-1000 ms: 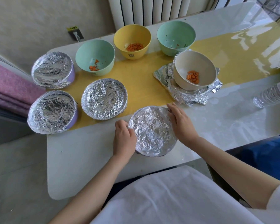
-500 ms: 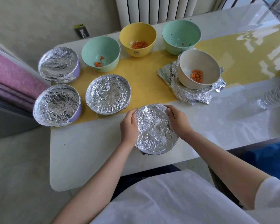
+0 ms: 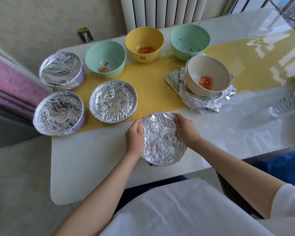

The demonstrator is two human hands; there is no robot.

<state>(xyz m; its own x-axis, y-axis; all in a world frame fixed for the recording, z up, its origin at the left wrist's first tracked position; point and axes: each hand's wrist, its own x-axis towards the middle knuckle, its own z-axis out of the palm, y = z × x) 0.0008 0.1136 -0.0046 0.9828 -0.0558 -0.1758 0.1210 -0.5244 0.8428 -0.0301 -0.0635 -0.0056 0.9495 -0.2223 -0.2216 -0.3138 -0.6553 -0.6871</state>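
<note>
A bowl covered with crinkled foil (image 3: 162, 140) sits near the table's front edge. My left hand (image 3: 134, 135) grips its left rim with curled fingers. On the opposite side, my right hand (image 3: 186, 129) curls over the upper right rim. Three more foil-covered bowls stand to the left: one (image 3: 113, 101) just beyond my left hand, two purple ones (image 3: 59, 112) (image 3: 61, 69) at the table's left end. A beige bowl (image 3: 209, 74) with orange pieces rests on loose foil (image 3: 199, 101).
At the back stand a green bowl (image 3: 106, 57) with a few orange bits, a yellow bowl (image 3: 144, 44) with orange pieces and a second green bowl (image 3: 189, 41). A plastic bottle (image 3: 286, 104) lies at the right edge. A radiator is behind the table.
Both hands have slid up along the foil bowl's rim toward its far side and closed in on it. The camera has tilted a little.
</note>
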